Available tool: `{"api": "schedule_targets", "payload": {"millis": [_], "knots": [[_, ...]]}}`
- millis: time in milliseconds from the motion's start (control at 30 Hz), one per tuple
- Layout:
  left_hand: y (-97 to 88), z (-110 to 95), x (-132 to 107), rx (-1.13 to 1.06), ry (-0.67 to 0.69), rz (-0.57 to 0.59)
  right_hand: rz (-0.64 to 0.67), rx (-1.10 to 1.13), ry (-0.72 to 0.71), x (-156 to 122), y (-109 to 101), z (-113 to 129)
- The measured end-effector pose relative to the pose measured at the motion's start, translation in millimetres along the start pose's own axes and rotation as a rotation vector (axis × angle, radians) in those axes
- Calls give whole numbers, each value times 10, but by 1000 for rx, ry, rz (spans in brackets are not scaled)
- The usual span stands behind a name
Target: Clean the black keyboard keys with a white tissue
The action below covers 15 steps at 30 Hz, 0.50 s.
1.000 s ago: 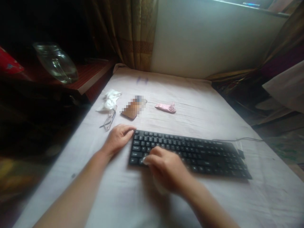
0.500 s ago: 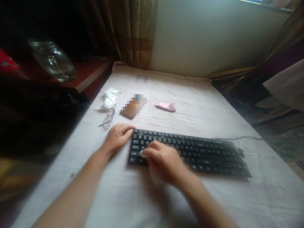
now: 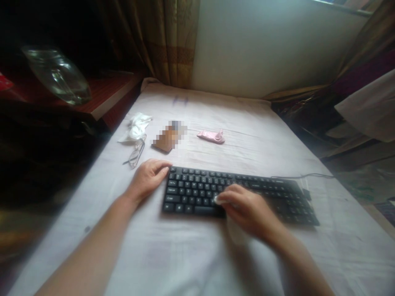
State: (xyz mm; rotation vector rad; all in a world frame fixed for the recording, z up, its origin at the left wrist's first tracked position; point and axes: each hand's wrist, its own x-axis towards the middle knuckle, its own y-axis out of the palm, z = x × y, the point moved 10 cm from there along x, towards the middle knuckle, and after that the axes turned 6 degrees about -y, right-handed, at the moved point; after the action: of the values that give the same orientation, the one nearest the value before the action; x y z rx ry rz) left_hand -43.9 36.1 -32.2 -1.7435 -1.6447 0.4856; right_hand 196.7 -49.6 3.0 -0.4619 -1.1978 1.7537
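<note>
A black keyboard (image 3: 191, 189) lies on the pale cloth, its keys facing up. At its far left corner is my left hand (image 3: 149, 176), fingertips and thumb against the edge, holding it there. My right hand (image 3: 247, 207) is over the middle of the keys, its fingers closed on a white wipe (image 3: 236, 230). A bit of the wipe pokes out at the fingertips on the keys, and a loose part hangs below the palm. The right hand hides some keys under it.
Beyond the keyboard lie a white crumpled packet (image 3: 137, 126), eyeglasses (image 3: 135, 154), a partly pixelated brown phone-like object (image 3: 165, 139) and a folded pink cloth item (image 3: 212, 136). A cable (image 3: 308, 176) trails off right. On the wooden desk (image 3: 111, 94) stands a glass jar (image 3: 60, 78).
My right hand has slid right along the keys with the wipe, from the left end toward the middle. My left hand stays at the corner. The view has shifted slightly.
</note>
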Motion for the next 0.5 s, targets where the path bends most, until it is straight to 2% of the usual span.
{"api": "schedule_targets", "payload": {"millis": [100, 233, 300, 400, 500], "knots": [[0, -4, 5, 6, -2, 4, -43, 26, -31, 11, -18, 134], [-1, -2, 8, 17, -8, 3, -51, 73, -119, 128, 128, 472], [2, 3, 6, 21, -10, 4, -40, 42, -123, 163, 196, 543], [6, 15, 3, 25, -13, 2, -1, 23, -89, 130, 237, 472], [7, 23, 4, 28, -15, -1, 18, 42, -59, 18, 186, 308]]}}
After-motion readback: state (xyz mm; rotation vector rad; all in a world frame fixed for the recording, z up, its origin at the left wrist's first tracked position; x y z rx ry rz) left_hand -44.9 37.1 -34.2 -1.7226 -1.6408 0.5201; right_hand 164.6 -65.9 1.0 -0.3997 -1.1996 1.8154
